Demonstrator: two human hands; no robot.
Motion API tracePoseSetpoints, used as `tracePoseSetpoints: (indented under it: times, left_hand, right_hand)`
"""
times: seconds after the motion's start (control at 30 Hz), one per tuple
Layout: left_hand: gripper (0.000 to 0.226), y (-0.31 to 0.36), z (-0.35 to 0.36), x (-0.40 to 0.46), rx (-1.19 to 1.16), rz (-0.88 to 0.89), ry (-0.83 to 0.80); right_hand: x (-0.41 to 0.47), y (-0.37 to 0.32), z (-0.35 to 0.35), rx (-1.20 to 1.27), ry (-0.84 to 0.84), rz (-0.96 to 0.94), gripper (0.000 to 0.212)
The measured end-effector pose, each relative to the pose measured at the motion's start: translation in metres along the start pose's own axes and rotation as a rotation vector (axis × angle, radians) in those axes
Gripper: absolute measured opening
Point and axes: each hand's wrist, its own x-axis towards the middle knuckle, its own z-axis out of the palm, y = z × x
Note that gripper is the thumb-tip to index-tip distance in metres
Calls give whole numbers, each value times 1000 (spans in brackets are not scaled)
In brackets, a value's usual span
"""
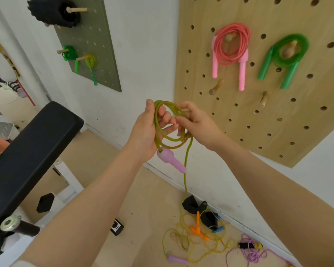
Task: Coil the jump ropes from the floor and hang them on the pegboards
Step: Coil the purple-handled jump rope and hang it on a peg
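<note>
In the head view, a few loops of the thin olive-green plastic jump rope are held by the left hand, with its pink handle hanging just below the grip. The loops are pinched by the right hand. The rest trails to the floor below. The rope is judged light and springy, best gripped across all loops.

no readable text, label or number shows anywhere.

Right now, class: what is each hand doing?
Left hand: closed around the olive rope coil.
Right hand: fingers pinching the same coil's loops.
</note>
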Motion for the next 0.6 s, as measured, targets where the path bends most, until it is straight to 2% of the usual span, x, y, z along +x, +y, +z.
tracePoseSetpoints:
  times: [0.1, 0.17, 0.2, 0.27, 0.37, 0.47, 0.53, 0.6]
  left_hand:
    - [54, 11, -9, 9, -19, -18, 86]
    - [58, 17, -17, 12, -69, -27, 87]
    - [62, 20, -21, 14, -99, -39, 60]
    - [67, 26, -31, 17, -142, -86, -49]
    - [61, 30, -50, 21, -157, -175, -204]
    - [61, 35, -65, 27, -99, -223, -289]
    - [62, 39, -74, 32, -87, -209, -296]
    - [63, 43, -83, 37, -58, -180, -234]
  right_hand:
    - [8, 0, 12, -518, -86, -32, 26]
    - [16, -3, 26, -596, -98, 6, 29]
    - [19, -5, 32, -500, -97, 48, 31]
    - [27, -9, 40, -119, -75, 164, 34]
    - [43, -4, 48, 304, -38, 349, 38]
    - [55, -2, 61, 492, -107, 461, 35]
    - [59, -6, 66, 528, -177, 422, 27]
    - [63, -7, 68, 632, -145, 340, 26]
